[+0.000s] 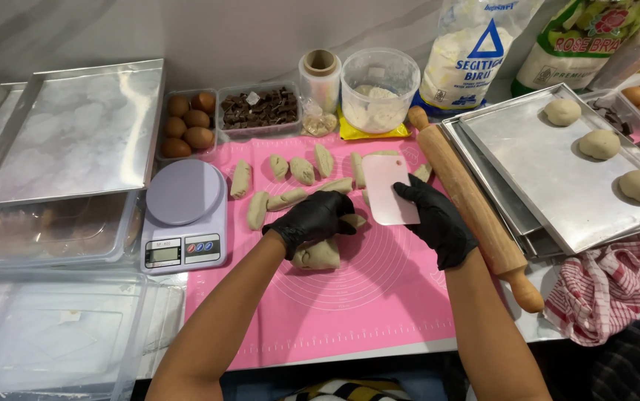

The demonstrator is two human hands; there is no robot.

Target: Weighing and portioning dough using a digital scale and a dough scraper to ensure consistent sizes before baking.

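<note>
Both my hands wear black gloves over a pink silicone mat (349,312). My left hand (312,220) presses down on a lump of beige dough (318,255) and grips its top. My right hand (435,220) holds a pale pink plastic scraper (388,187) upright beside the dough. Several cut dough pieces (302,171) lie in a loose row on the mat beyond my hands.
A digital kitchen scale (185,215) stands left of the mat. A wooden rolling pin (476,209) lies to the right, beside stacked metal trays (527,178) with three dough balls. Eggs (188,125), chocolate pieces, a flour tub (379,89), cling film and flour bags line the back.
</note>
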